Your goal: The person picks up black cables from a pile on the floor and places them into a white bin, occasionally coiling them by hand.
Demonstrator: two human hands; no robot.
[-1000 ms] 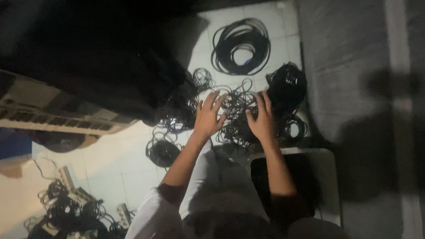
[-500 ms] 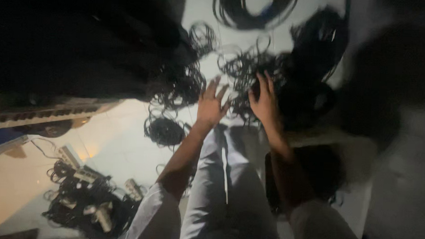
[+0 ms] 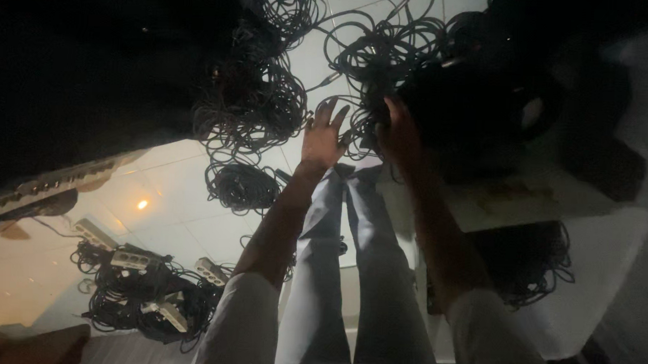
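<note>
Your left hand [image 3: 323, 135] has lifted, fingers spread and released above the tangled pile of thin black cables [image 3: 375, 58] on the white tiled floor [image 3: 172, 198], while your right hand [image 3: 397, 131] now grasps a strand.

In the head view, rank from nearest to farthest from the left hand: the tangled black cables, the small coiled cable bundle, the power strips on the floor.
From the left hand:
1. tangled black cables, at its fingertips.
2. small coiled cable bundle, lower left.
3. power strips, far lower left.

No packages, labels or screens discernible.
</note>
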